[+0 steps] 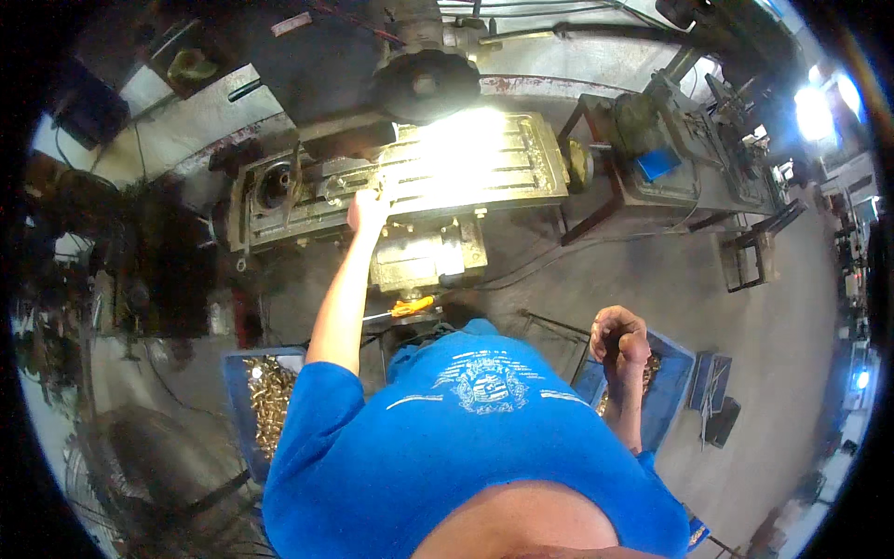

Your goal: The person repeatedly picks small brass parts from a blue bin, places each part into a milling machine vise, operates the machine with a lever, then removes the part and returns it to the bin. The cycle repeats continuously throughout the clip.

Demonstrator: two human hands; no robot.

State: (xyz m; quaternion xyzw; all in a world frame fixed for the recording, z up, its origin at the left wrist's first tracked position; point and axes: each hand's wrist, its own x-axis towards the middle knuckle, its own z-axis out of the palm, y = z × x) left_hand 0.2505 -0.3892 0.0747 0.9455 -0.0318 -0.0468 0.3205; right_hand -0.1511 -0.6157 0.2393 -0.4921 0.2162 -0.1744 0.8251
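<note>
My left hand (370,211) reaches out to the milling machine's slotted table (521,172). Its fingers are closed at a small fixture on the table's front side, and glare hides what they grip. On the right, my right hand (621,337) is raised above a blue bin (678,387) of small metal parts. The fingers of that hand curl inward, and anything between them is too small or hidden to name. Above the table hangs the machine's dark round head (425,84). A yellow-handled tool (412,306) lies below the table, in front of my chest.
Another blue bin (239,410) stands at my left, holding many brass-coloured parts (270,396). To the right of the machine is a metal bench (661,186) with a bright blue object (657,164) on it. Dark trays (712,382) sit beside the right bin. Cables cross the floor.
</note>
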